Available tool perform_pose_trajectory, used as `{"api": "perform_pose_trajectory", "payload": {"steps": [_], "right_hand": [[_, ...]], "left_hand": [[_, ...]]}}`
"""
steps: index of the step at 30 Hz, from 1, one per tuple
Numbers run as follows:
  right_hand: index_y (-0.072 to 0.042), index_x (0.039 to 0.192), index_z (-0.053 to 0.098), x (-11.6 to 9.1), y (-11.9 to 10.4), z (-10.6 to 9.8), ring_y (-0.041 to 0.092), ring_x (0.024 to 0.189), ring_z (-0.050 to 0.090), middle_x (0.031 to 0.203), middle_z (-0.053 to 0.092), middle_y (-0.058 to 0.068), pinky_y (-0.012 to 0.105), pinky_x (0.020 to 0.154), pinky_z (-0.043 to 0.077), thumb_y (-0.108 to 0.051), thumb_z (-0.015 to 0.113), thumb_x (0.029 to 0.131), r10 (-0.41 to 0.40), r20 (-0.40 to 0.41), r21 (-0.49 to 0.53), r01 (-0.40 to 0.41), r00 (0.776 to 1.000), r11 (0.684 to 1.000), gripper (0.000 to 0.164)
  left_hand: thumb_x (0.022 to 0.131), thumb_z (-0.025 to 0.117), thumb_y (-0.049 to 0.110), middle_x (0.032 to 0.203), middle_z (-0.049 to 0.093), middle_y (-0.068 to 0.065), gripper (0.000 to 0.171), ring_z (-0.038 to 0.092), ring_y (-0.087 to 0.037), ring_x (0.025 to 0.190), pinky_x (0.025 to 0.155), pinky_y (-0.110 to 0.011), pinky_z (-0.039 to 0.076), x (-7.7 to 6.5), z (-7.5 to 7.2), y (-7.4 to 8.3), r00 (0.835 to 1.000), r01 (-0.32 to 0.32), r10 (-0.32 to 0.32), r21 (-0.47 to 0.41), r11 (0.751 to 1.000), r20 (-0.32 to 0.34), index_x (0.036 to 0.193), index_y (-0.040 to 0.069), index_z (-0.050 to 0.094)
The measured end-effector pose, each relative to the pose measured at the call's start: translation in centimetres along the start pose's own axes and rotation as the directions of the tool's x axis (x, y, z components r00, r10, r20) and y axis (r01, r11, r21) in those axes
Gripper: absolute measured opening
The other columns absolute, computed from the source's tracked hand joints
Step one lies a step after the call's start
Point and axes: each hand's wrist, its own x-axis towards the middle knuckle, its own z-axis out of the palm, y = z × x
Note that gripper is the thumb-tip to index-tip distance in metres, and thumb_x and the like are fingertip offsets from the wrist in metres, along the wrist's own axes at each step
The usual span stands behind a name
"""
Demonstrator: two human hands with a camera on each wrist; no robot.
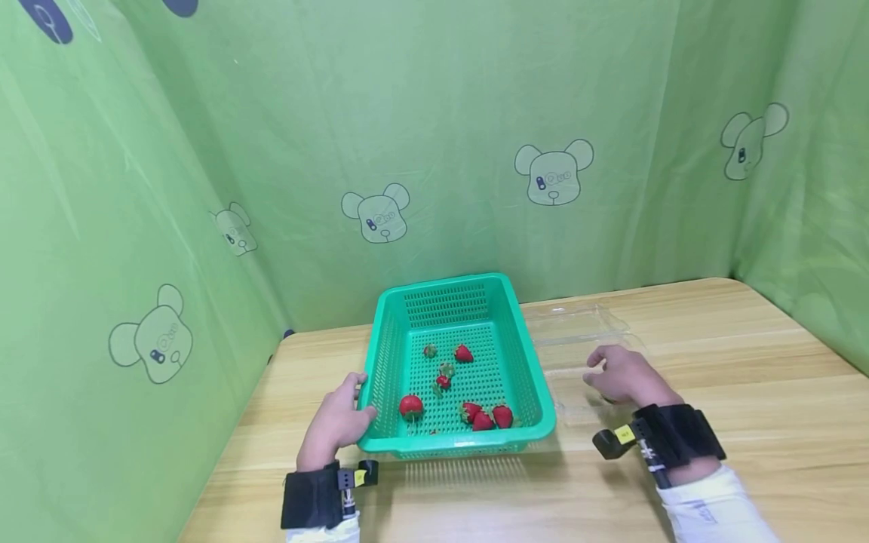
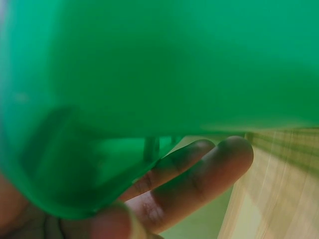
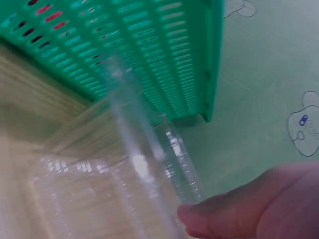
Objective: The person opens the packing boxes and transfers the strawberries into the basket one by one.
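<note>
A green plastic basket (image 1: 468, 440) with slotted walls holds several red strawberries (image 1: 410, 406), most near its front side. Its front edge stands raised, with a shadow on the table below. My left hand (image 1: 337, 416) grips the left rim near the front corner, the thumb over it and the fingers outside and beneath. To the right of the basket lies a clear plastic box (image 1: 570, 324), hard to make out against the wood. My right hand (image 1: 627, 375) pinches its right edge; the right wrist view shows the thumb (image 3: 219, 216) on that edge, the other fingers hidden.
A light wooden table (image 1: 733, 362) carries everything. A green curtain (image 1: 462, 211) with bear-head drawings hangs close behind the table and along both sides. Each wrist wears a black strap with a small camera; white sleeves show below.
</note>
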Motion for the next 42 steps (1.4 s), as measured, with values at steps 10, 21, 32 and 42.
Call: {"api": "perform_pose_trajectory", "payload": {"steps": [10, 21, 32, 42], "right_hand": [[0.012, 0.109, 0.054, 0.3, 0.9, 1.1, 0.019, 0.055, 0.050, 0.084, 0.059, 0.021, 0.032, 0.050, 0.044, -0.004, 0.060, 0.077, 0.023, -0.011, 0.023, -0.023, 1.000, 0.999, 0.037], [0.005, 0.093, 0.061, 0.4, 1.0, 1.6, 0.030, 0.071, 0.054, 0.084, 0.061, 0.021, 0.037, 0.058, 0.046, 0.002, 0.061, 0.067, 0.029, -0.045, -0.050, -0.031, 0.999, 0.998, 0.025], [0.005, 0.091, 0.061, 0.7, 0.1, 1.7, 0.026, 0.067, 0.054, 0.082, 0.062, 0.017, 0.036, 0.056, 0.045, -0.005, 0.063, 0.074, -0.028, -0.124, -0.052, 0.022, 0.992, 0.998, 0.020], [0.005, 0.093, 0.061, 0.6, -0.5, 1.4, 0.024, 0.069, 0.058, 0.086, 0.065, 0.020, 0.037, 0.057, 0.049, -0.012, 0.065, 0.083, -0.038, -0.127, -0.009, 0.037, 0.991, 0.999, 0.020]], "left_hand": [[0.087, 0.059, 0.005, 0.125, 0.056, -0.029, 0.052, 0.056, -0.040, 0.108, 0.083, -0.053, 0.050, -0.1, 0.0, 0.1, 1.000, -0.018, 0.018, 0.005, 1.000, 0.002, 0.135, -0.001, 0.041], [0.087, 0.060, 0.007, 0.126, 0.055, -0.029, 0.053, 0.055, -0.041, 0.110, 0.084, -0.055, 0.049, -0.3, 0.5, -0.2, 1.000, -0.017, 0.017, -0.009, 1.000, 0.004, 0.136, 0.001, 0.041], [0.086, 0.059, 0.007, 0.125, 0.055, -0.029, 0.053, 0.057, -0.037, 0.105, 0.078, -0.049, 0.051, -0.1, 0.1, -0.2, 1.000, -0.011, 0.011, -0.019, 1.000, -0.002, 0.136, 0.002, 0.041], [0.087, 0.060, 0.006, 0.126, 0.055, -0.029, 0.054, 0.056, -0.037, 0.106, 0.078, -0.049, 0.052, -0.2, -0.2, -0.1, 1.000, -0.013, 0.013, -0.028, 1.000, 0.002, 0.137, 0.002, 0.040]]}}
